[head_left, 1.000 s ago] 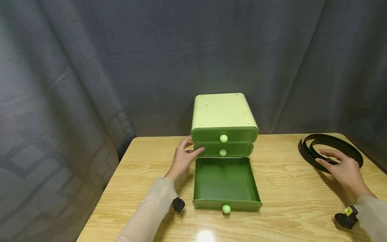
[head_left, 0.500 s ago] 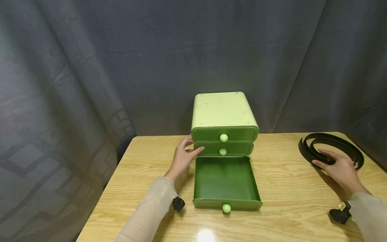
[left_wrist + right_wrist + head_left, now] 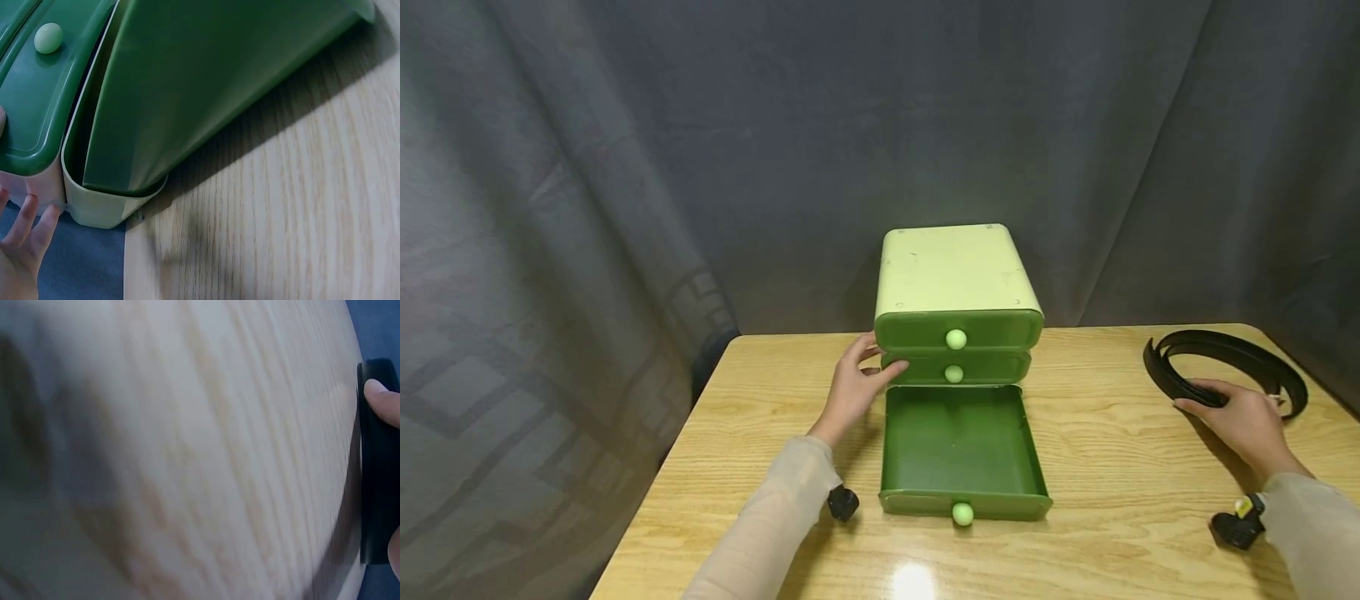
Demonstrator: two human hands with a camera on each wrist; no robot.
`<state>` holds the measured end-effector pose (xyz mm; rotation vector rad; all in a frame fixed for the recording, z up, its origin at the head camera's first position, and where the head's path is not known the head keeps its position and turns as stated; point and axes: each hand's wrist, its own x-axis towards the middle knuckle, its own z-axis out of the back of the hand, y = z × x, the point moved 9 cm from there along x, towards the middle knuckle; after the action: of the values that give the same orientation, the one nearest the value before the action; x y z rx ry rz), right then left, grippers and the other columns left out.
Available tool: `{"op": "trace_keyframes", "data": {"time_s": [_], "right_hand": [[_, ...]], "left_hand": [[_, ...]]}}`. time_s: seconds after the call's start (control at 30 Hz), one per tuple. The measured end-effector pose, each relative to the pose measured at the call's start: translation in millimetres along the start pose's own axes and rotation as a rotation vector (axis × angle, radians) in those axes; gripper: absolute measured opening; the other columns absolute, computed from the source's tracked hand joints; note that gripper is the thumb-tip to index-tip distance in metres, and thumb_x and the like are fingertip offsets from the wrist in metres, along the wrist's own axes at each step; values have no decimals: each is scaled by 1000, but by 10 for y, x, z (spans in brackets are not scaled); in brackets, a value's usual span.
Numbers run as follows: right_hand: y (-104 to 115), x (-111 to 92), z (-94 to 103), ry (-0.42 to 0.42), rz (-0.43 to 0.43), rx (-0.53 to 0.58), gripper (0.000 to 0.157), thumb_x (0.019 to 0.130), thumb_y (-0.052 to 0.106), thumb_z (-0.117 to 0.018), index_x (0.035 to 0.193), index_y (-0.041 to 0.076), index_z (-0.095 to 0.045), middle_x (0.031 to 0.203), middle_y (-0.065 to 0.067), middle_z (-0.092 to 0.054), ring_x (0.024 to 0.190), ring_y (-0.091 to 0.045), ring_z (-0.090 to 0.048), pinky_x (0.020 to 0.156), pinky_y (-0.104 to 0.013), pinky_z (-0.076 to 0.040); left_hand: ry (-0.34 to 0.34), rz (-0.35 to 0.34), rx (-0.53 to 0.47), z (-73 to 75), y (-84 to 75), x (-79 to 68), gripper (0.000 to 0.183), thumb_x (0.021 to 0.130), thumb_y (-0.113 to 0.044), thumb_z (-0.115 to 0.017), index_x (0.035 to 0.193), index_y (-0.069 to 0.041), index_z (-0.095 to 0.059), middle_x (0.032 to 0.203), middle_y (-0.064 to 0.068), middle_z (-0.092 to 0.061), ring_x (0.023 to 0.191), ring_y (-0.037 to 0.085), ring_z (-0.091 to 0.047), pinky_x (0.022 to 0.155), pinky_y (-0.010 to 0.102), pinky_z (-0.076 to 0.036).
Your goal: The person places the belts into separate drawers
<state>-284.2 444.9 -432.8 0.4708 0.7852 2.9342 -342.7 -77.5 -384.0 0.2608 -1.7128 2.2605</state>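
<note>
A small cabinet (image 3: 957, 268) with a pale green shell and three dark green drawers stands mid-table. Its bottom drawer (image 3: 961, 442) is pulled out, with nothing inside. My left hand (image 3: 852, 390) holds the cabinet's left side at middle height, thumb on the middle drawer front (image 3: 992, 367) and fingers (image 3: 42, 232) along the side wall. At the right of the table, my right hand (image 3: 1247, 421) pinches a coiled black belt (image 3: 1232, 343) at its near edge. In the right wrist view the thumb (image 3: 384, 401) lies against the belt's flat face.
A wooden table (image 3: 760, 383) carries everything. Dark grey curtain (image 3: 820, 167) hangs behind it and along the left. The open drawer's front, with a round light green knob (image 3: 962, 514), sticks out toward me. Black wrist cameras sit under both sleeves.
My right hand has moved slightly left and closed its fingers and thumb on the belt, whose coils now lie closer together. The left hand stays on the cabinet.
</note>
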Motion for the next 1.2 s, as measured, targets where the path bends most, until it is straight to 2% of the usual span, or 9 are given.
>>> {"op": "trace_keyframes", "data": {"time_s": [0.17, 0.33, 0.43, 0.5, 0.57, 0.67, 0.8, 0.93, 1.2], "right_hand": [[-4, 4, 6, -4, -1, 14, 51, 94, 27, -70, 119, -16, -60, 118, -40, -56, 105, -63, -45, 106, -74, -7], [-13, 11, 19, 39, -16, -5, 53, 94, 31, -70, 120, -15, -61, 117, -40, -57, 101, -60, -49, 88, -71, -32], [7, 17, 47, 70, -14, -15, 53, 94, 31, -70, 120, -14, -61, 97, -32, -67, 82, -47, -60, 68, -56, -44], [39, 12, 76, 78, -14, -28, 52, 95, 31, -68, 121, -14, -59, 75, -21, -68, 64, -33, -58, 58, -44, -43], [77, 1, 111, 68, -23, -47, 52, 97, 30, -66, 123, -14, -57, 59, -7, -59, 53, -21, -49, 52, -34, -36], [122, -33, 168, 45, -57, -69, 50, 100, 25, -60, 128, -15, -52, 50, -1, -44, 46, -17, -36, 48, -30, -28], [147, -86, 238, 14, -101, -66, 52, 102, 24, -56, 134, -16, -47, 49, -2, -42, 43, -18, -35, 45, -29, -28], [158, -132, 296, -12, -111, -65, 49, 102, 23, -57, 132, -15, -49, 50, -4, -50, 43, -20, -40, 47, -31, -29], [247, -207, 405, -84, -47, -61, 49, 99, 28, -63, 123, -14, -55, 54, -3, -49, 46, -18, -40, 45, -31, -29]], "left_hand": [[5, 2, -12, -1, 2, -3, 50, 86, -24, -80, 131, -21, -61, 132, -3, -57, 123, 25, -53, 95, 46, -50], [8, -7, -23, -1, -8, -4, 50, 86, -24, -80, 132, -21, -60, 134, -2, -57, 123, 28, -53, 95, 47, -49], [8, -5, -11, -3, -10, -9, 51, 86, -24, -80, 133, -21, -60, 134, -3, -57, 124, 27, -53, 95, 45, -50], [7, -1, -2, -4, -11, -13, 50, 86, -23, -79, 133, -21, -60, 134, -3, -57, 123, 26, -53, 94, 43, -50], [6, 4, 7, -5, -11, -14, 49, 87, -23, -79, 132, -21, -60, 133, -4, -57, 123, 24, -53, 94, 41, -50], [6, 3, 9, -7, -14, -13, 49, 87, -23, -79, 132, -20, -60, 133, -4, -57, 123, 25, -53, 94, 41, -50], [6, -4, 10, -9, -8, -11, 49, 87, -23, -79, 132, -20, -60, 133, -3, -57, 123, 27, -53, 93, 41, -50], [4, -5, 11, -6, -14, -15, 50, 86, -24, -80, 132, -21, -60, 133, -3, -57, 123, 25, -54, 93, 41, -50], [2, -1, 11, -5, -13, -9, 50, 86, -23, -80, 132, -21, -60, 132, -5, -57, 121, 20, -55, 93, 40, -51]]}}
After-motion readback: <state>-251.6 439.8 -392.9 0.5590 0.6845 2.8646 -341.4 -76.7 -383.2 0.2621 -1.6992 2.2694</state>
